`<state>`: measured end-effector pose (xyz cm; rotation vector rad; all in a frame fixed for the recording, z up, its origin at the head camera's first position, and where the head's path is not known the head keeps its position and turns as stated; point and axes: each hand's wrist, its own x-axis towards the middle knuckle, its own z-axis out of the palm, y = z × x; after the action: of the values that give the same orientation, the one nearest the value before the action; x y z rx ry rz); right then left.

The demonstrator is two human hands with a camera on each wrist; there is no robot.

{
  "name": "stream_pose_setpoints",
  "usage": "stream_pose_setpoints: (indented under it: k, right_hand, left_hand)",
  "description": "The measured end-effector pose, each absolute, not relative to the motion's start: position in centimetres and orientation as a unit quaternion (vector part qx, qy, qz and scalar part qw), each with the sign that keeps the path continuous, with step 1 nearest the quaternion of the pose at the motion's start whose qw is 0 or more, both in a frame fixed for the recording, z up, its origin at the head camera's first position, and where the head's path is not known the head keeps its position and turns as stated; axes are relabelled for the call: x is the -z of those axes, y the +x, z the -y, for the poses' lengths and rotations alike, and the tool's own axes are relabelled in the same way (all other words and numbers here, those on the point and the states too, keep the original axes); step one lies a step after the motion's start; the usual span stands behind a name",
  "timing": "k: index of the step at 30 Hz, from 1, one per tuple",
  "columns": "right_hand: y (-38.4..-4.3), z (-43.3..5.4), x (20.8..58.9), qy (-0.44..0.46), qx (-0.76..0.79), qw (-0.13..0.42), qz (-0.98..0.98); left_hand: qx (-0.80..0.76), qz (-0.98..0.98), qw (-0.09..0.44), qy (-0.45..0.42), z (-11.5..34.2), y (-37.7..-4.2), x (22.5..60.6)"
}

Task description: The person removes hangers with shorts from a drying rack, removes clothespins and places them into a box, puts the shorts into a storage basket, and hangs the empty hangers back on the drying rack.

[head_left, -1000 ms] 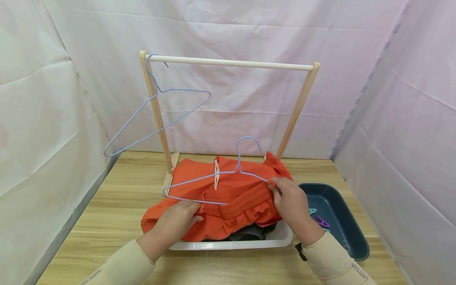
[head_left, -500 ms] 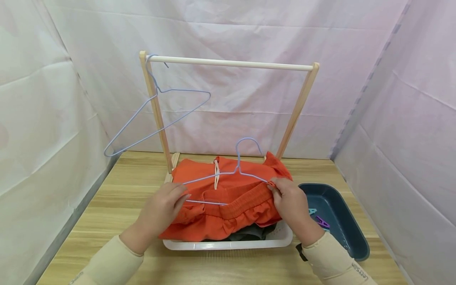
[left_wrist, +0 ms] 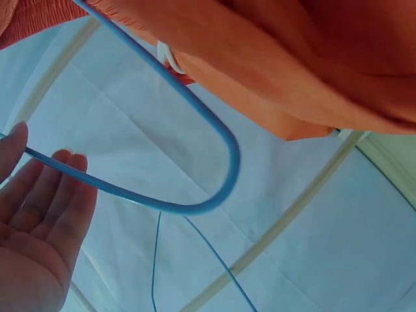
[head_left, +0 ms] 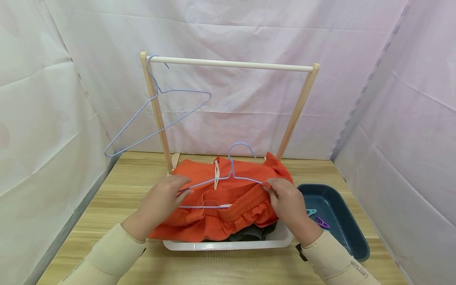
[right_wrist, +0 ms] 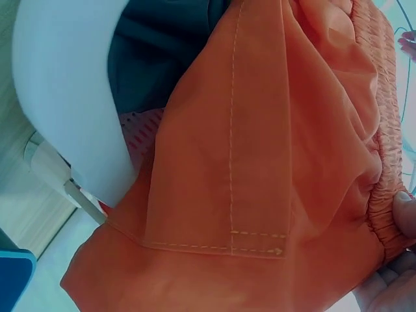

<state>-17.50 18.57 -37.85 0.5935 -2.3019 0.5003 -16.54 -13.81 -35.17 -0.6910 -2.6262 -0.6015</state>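
Orange shorts point(head_left: 228, 225) with an elastic waistband point(head_left: 246, 201) and a pale drawstring point(head_left: 217, 174) lie over a white basket point(head_left: 228, 246). A blue wire hanger point(left_wrist: 233, 159) stands at the waistband, hook up. My left hand point(head_left: 158, 202) holds the hanger near its left end; in the left wrist view the thumb and fingers lie on either side of the wire, and that rounded end is outside the cloth. My right hand point(head_left: 289, 204) pinches the waistband at its right side, where the hanger's right end is hidden in cloth and fingers.
Behind stands a rack with wooden posts point(head_left: 298, 109) and a white rail point(head_left: 228, 63). Another blue hanger point(head_left: 183, 90) hangs at its left end. A dark blue tray point(head_left: 342, 221) with clothespins point(head_left: 322, 223) lies right. Dark cloth point(head_left: 251, 233) sits in the basket.
My left hand has let go of the waistband and moved left to the hanger's left end. The hanger has shifted slightly left and down. My right hand keeps its grip.
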Motion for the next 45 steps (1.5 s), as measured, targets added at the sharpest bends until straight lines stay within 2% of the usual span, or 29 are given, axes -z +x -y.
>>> stream_pose_setpoints:
  k: [7,10,14,20,27,32,45]
  right_hand:
    - [-17.5,-18.4,37.8,0.241,-0.195,0.356,0.881]
    - [-17.6,-18.3,37.7,0.243,-0.196,0.344,0.886]
    - [-17.6,-18.3,37.3,0.242,-0.201,0.298,0.901]
    - [-17.4,-18.4,36.4,0.222,-0.219,0.219,0.925]
    - [-17.3,-18.8,35.9,0.206,-0.233,0.166,0.936]
    - [-17.2,-19.2,35.8,0.204,-0.239,0.151,0.937]
    - [-16.9,-19.5,35.9,0.183,-0.241,0.127,0.945]
  left_hand:
    - [0.229,0.923,0.172,-0.257,13.4,-16.7,35.0]
    - [0.230,0.918,0.193,-0.259,13.4,-16.8,35.0]
    - [0.224,0.913,0.223,-0.258,13.3,-16.9,34.9]
    - [0.218,0.915,0.227,-0.250,13.4,-16.9,34.6]
    - [0.206,0.908,0.263,-0.253,13.7,-17.0,34.6]
    - [0.208,0.905,0.278,-0.246,14.2,-16.8,34.4]
    - [0.206,0.914,0.270,-0.220,15.9,-16.3,33.7]
